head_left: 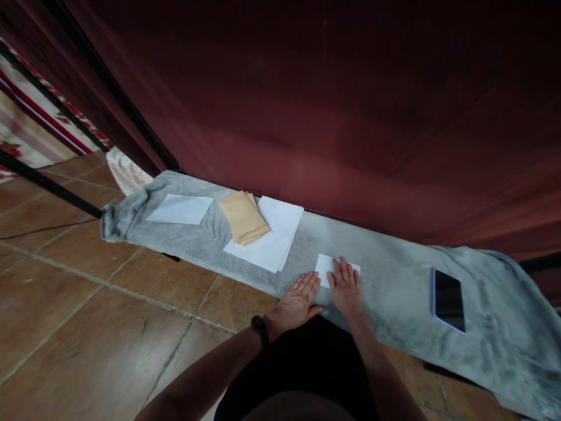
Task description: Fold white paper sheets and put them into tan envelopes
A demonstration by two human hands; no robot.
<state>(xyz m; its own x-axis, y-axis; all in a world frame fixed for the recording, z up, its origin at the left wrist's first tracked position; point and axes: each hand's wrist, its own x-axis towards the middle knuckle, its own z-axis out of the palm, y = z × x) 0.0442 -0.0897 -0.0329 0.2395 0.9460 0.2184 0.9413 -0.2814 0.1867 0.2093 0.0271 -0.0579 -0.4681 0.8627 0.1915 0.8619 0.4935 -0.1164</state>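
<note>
A small white paper (323,266) lies on the grey cloth near the front edge. My right hand (345,287) rests flat on top of it with the fingers spread a little, covering much of it. At the paper's left edge is my left hand (298,301), palm down, fingers extended and thumb apart; the fingertips touch or nearly touch the paper. To the left lie large white sheets (280,234), with a stack of tan envelopes (244,217) partly on them. Farther left a single white sheet (180,209) lies flat.
The grey cloth (394,292) covers a long narrow surface. On its right side lies a phone (449,301) with a dark screen. A dark red curtain (307,117) hangs behind. Black bars cross the left side, above the tiled floor (79,292).
</note>
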